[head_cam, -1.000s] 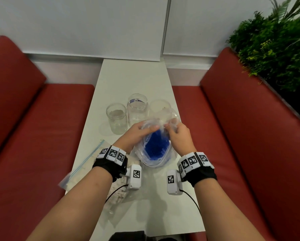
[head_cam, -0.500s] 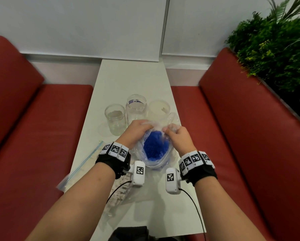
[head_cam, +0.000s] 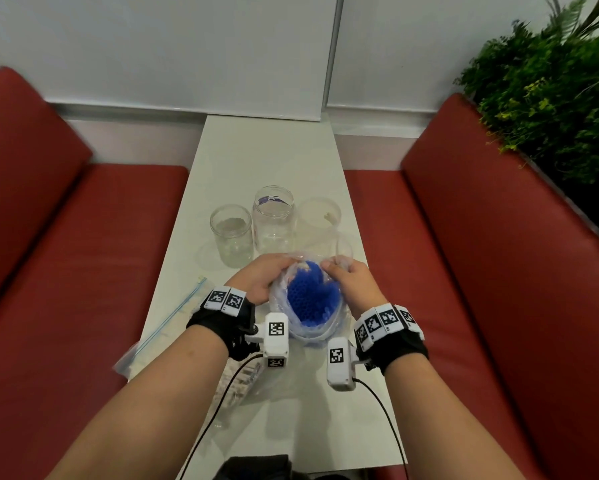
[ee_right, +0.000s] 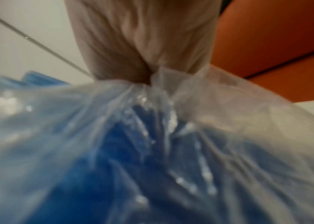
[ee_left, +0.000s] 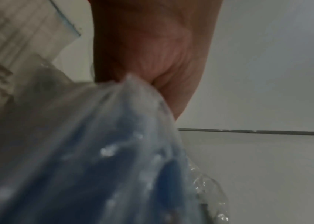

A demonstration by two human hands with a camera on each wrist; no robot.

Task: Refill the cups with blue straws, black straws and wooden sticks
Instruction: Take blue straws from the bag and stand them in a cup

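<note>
A clear plastic bag [head_cam: 284, 299] full of blue straws [head_cam: 310, 297] stands upright on the white table [head_cam: 263, 150] in front of me. My left hand [head_cam: 267, 275] grips the bag's left edge at the mouth, and my right hand [head_cam: 348, 282] pinches its right edge. The wrist views show the crumpled bag [ee_left: 133, 106] [ee_right: 171, 94] bunched in each hand, with blue straws [ee_right: 129, 151] inside. Three empty clear cups stand just beyond: a short one [head_cam: 231, 233], a taller one [head_cam: 274, 218] and a third cup [head_cam: 320, 216] at the right.
A zip bag [head_cam: 173, 323] with pale sticks lies at the table's left edge. Another clear bag [head_cam: 235, 382] of wrapped items lies under my left forearm. Red benches [head_cam: 66, 271] flank the table, and a green plant [head_cam: 551, 98] stands at the right.
Both hands have pulled the bag's mouth wider apart and slightly lower, so the ends of the blue straws show more plainly. The cups have not moved.
</note>
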